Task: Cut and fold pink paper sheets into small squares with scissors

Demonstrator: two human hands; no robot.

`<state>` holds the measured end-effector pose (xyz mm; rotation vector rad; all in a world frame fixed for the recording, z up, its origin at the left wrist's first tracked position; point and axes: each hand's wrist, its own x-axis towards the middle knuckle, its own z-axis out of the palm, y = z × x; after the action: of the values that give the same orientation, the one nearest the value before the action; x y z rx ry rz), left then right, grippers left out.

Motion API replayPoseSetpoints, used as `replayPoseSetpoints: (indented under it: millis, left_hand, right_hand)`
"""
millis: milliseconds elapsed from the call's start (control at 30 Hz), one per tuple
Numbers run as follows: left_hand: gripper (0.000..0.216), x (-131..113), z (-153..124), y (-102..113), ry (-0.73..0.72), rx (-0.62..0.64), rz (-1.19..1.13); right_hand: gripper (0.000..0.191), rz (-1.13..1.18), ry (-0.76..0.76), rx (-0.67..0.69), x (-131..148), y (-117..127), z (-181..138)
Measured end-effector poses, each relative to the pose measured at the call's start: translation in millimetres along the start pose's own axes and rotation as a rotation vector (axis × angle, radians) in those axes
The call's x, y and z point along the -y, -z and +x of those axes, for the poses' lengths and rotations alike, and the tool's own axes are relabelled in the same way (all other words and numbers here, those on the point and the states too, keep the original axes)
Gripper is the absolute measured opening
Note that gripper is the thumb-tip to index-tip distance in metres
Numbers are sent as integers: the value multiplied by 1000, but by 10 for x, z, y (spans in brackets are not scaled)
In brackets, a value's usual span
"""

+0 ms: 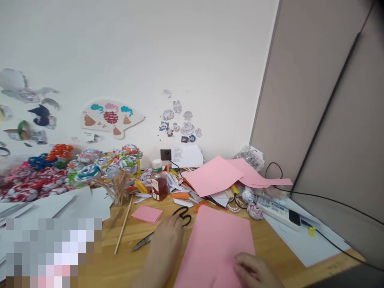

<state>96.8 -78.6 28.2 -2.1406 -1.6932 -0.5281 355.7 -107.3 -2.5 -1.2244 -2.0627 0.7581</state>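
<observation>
Black-handled scissors lie slantwise on the wooden table. My left hand is over their middle, its fingers bent down at the handle loops, covering the pivot. To the right, a large pink sheet of paper lies in front of me. My right hand is at its lower right edge, with curled fingers and thumb against the paper. A small stack of pink paper pieces sits just beyond the scissors, near my left hand.
Behind are a bottle of dark liquid, more pink sheets, and paper scraps. A wooden stick lies left of the scissors. Paper flowers and white sheets fill the left. A white power strip with black cables is at right.
</observation>
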Motion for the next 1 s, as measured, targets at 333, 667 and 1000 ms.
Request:
replayPoseSetpoints:
  millis: [333,667,1000]
  left_hand:
    - [28,-913,-808,-484,-380,-609,-16]
    - [24,-879,-960,-535,-347,-514,-21]
    - [42,-622,-1105,-259,-378,-347,97]
  right_hand:
    - [21,169,-174,-67,49,-122,339]
    - [15,-57,-36,73,-37,-179,368]
    - [12,-180,-37,74,276,-134,478]
